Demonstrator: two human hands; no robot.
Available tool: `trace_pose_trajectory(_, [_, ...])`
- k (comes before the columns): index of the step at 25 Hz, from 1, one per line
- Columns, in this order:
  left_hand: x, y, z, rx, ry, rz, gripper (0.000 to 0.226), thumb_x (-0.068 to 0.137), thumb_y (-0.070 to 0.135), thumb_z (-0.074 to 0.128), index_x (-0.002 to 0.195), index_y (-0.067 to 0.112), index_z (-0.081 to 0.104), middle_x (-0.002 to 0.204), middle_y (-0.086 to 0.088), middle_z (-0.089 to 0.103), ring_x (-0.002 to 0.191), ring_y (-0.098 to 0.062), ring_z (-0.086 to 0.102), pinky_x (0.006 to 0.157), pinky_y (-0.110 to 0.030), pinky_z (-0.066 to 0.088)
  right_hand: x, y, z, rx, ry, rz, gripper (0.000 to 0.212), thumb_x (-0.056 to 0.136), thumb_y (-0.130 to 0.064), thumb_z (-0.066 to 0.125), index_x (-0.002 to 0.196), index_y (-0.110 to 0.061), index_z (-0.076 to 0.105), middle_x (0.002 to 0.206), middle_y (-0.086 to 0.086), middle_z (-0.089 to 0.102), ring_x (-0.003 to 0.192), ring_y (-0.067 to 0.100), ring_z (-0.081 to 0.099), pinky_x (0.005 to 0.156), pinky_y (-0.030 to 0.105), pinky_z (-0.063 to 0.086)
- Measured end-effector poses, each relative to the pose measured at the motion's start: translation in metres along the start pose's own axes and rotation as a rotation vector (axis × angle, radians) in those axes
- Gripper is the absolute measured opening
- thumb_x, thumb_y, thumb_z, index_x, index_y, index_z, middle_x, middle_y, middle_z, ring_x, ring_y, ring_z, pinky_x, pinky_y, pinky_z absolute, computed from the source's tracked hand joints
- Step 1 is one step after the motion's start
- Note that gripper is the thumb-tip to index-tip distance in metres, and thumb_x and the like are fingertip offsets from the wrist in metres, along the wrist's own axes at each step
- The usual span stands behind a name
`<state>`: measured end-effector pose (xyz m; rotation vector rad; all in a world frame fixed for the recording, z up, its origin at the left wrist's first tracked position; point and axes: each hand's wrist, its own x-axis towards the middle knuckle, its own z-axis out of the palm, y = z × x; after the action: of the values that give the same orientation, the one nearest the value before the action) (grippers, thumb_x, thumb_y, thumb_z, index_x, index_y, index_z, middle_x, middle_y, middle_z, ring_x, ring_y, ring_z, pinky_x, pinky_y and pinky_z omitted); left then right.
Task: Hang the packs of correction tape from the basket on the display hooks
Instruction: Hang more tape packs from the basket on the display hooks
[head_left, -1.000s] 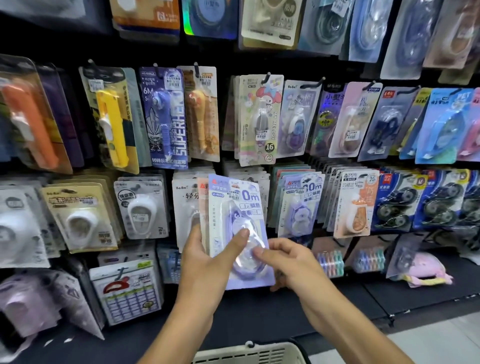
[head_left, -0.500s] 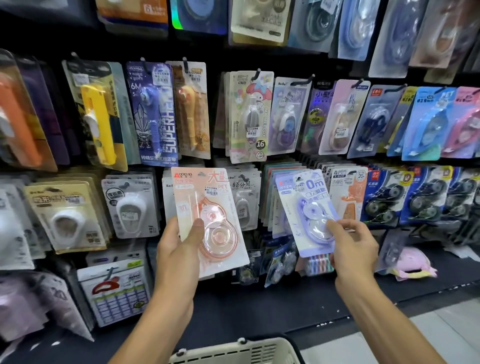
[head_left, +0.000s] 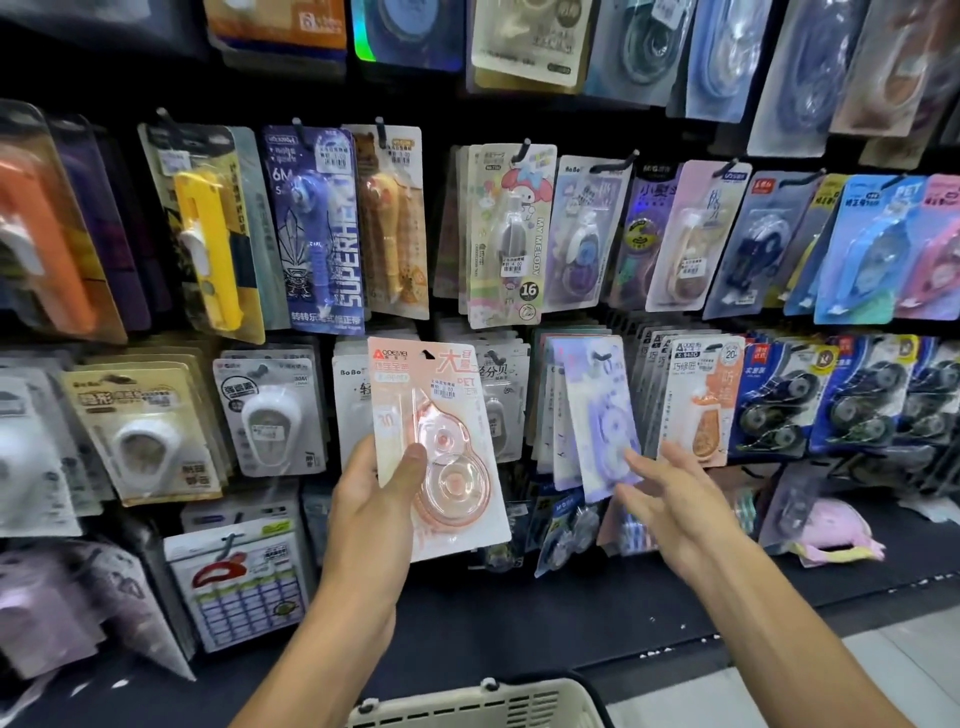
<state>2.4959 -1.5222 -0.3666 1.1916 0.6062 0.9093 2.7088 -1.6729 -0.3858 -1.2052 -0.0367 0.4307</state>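
Observation:
My left hand (head_left: 376, 499) grips a pink pack of correction tape (head_left: 441, 447) by its lower left edge, thumb across the front, holding it upright before the middle row. A purple pack (head_left: 597, 410) hangs on a display hook (head_left: 602, 356) to the right, at the front of a stack. My right hand (head_left: 670, 499) is just below and right of it, fingers straight and spread, holding nothing. The white basket (head_left: 483, 701) shows only its rim at the bottom edge.
The dark wall is full of hanging packs in three rows: an orange pack (head_left: 701, 400), black-and-blue packs (head_left: 779, 400), a white pack (head_left: 270, 415). A dark shelf ledge (head_left: 571, 613) runs below, with a pink item (head_left: 831, 535) lying on it.
My right hand carried the purple pack up to the hook, let it go and drew back open. The left hand kept the pink pack, raising it slightly.

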Motion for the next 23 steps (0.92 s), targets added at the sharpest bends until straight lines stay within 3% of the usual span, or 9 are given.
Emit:
trace_pose_trajectory(2, [0.003,-0.004,0.003,-0.006,-0.022,0.005,0.021,0.102,0.024,0.06,0.113,0.038,0.07,0.109,0.009,0.078,0.107,-0.023,0.073,0.092,-0.053,0.053,-0.017,0.004,0.012,-0.068,-0.222,0.028,0.074,0.084,-0.017,0.077,0.149,-0.02,0.041,0.145,0.011,0.054,0.118,0.033,0.064,0.101,0.042,0.052])
trace_pose_trajectory(4, [0.006,-0.005,0.012,0.022,-0.106,0.029,0.022,0.103,0.019,0.057,0.114,0.034,0.068,0.106,0.011,0.079,0.101,-0.015,0.075,0.082,-0.033,0.059,-0.036,0.017,0.032,-0.207,-0.505,0.016,0.073,0.073,-0.026,0.088,0.136,-0.024,0.051,0.124,0.01,0.07,0.097,0.03,0.074,0.08,0.039,0.06])
trace_pose_trajectory(6, [0.009,-0.009,0.021,0.094,-0.243,0.042,0.02,0.104,0.018,0.055,0.114,0.032,0.066,0.106,0.01,0.078,0.1,-0.013,0.074,0.077,-0.024,0.058,-0.047,0.03,0.044,-0.294,-0.635,-0.028,0.063,0.073,-0.025,0.088,0.128,-0.021,0.057,0.108,0.011,0.077,0.084,0.028,0.076,0.059,0.032,0.059])
trace_pose_trajectory(9, [0.019,-0.012,0.016,0.397,-0.349,0.145,0.017,0.105,0.03,0.052,0.12,0.035,0.06,0.123,0.01,0.07,0.115,-0.012,0.065,0.09,-0.023,0.05,-0.038,0.016,0.035,-0.188,-0.509,-0.096,0.056,0.074,-0.029,0.084,0.125,-0.022,0.061,0.109,0.008,0.077,0.076,0.025,0.076,0.043,0.027,0.054])
trace_pose_trajectory(12, [0.043,-0.019,-0.014,1.386,-0.204,0.639,0.048,0.101,0.042,0.049,0.147,0.032,0.042,0.156,0.006,0.039,0.145,-0.018,0.033,0.116,-0.039,0.032,-0.013,-0.007,-0.004,-0.194,-0.262,-0.169,0.046,0.087,-0.027,0.071,0.132,-0.032,0.06,0.109,0.002,0.075,0.069,0.02,0.068,0.036,0.024,0.042])
trace_pose_trajectory(13, [0.051,-0.02,-0.023,1.556,-0.192,0.702,0.056,0.101,0.044,0.047,0.153,0.031,0.035,0.165,0.002,0.027,0.152,-0.022,0.022,0.122,-0.046,0.021,-0.005,-0.009,-0.017,-0.226,-0.185,-0.186,0.046,0.092,-0.024,0.068,0.135,-0.036,0.058,0.112,-0.002,0.074,0.067,0.016,0.066,0.036,0.023,0.039])
trace_pose_trajectory(17, [0.073,-0.029,-0.048,1.725,-0.237,0.523,0.067,0.102,0.047,0.041,0.161,0.033,0.013,0.171,0.002,-0.011,0.158,-0.024,-0.008,0.125,-0.055,-0.001,0.012,-0.005,-0.04,-0.313,-0.157,-0.209,0.038,0.093,-0.018,0.069,0.123,-0.041,0.068,0.129,-0.003,0.068,0.052,0.004,0.061,0.034,0.018,0.037])
trace_pose_trajectory(20, [0.077,-0.031,-0.048,1.742,-0.242,0.552,0.071,0.099,0.045,0.046,0.161,0.033,0.014,0.171,0.003,-0.016,0.158,-0.025,-0.011,0.125,-0.055,-0.001,0.018,-0.004,-0.038,-0.306,-0.117,-0.181,0.027,0.088,-0.019,0.073,0.108,-0.037,0.077,0.115,-0.004,0.074,0.043,0.011,0.05,0.033,0.019,0.035])
trace_pose_trajectory(23, [0.081,-0.031,-0.049,1.743,-0.252,0.554,0.068,0.098,0.046,0.046,0.16,0.035,0.019,0.17,0.005,-0.018,0.157,-0.024,-0.016,0.125,-0.054,-0.002,0.027,-0.011,-0.034,-0.275,-0.039,-0.159,0.023,0.087,-0.019,0.073,0.106,-0.03,0.079,0.089,-0.004,0.076,0.038,0.014,0.035,0.032,0.018,0.028])
